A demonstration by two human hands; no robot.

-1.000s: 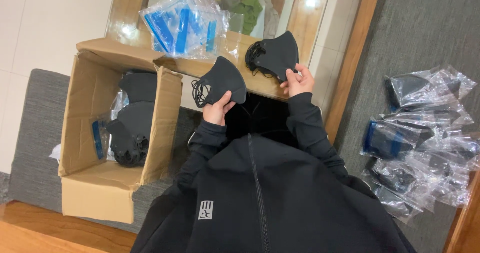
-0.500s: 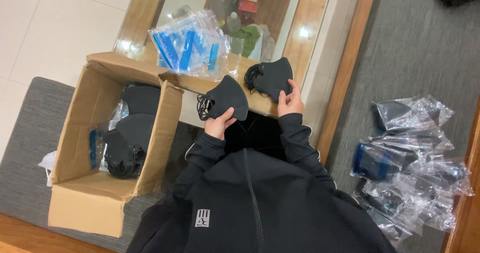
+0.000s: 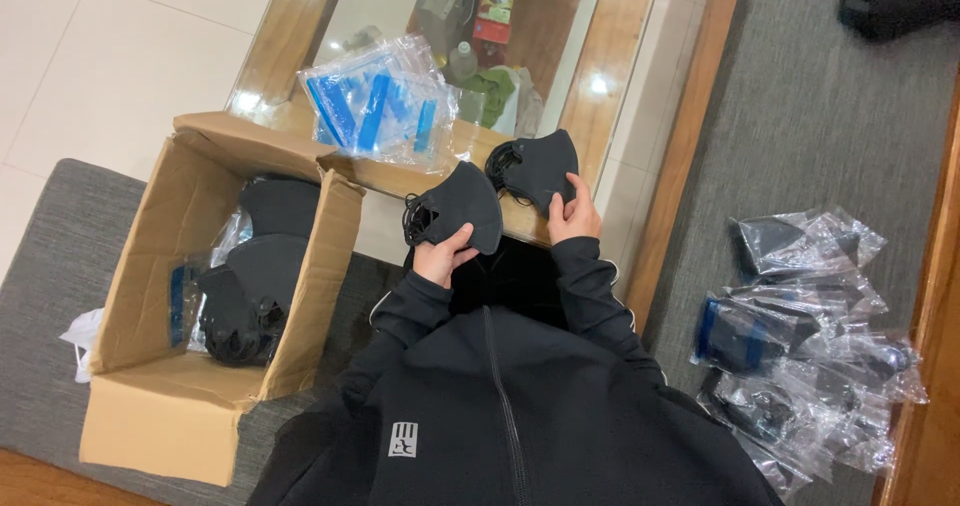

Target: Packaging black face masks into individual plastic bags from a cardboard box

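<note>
My left hand (image 3: pixel 443 257) grips a black face mask (image 3: pixel 458 210) by its lower edge, just in front of my black jacket. My right hand (image 3: pixel 572 216) holds a second black face mask (image 3: pixel 535 169), a little farther away over the edge of the low glass-topped table (image 3: pixel 620 96). The two masks sit side by side, nearly touching, with their ear loops bunched at their left ends.
An open cardboard box (image 3: pixel 160 266) of black masks stands at my left on a grey rug. A pile of clear bags with blue strips (image 3: pixel 375 106) lies on the table. Several bagged masks (image 3: pixel 800 336) are heaped on the carpet at my right.
Both hands stay on their masks. The masks sit a little closer together, and the camera view has shifted so the box and bags appear lower and more central.
</note>
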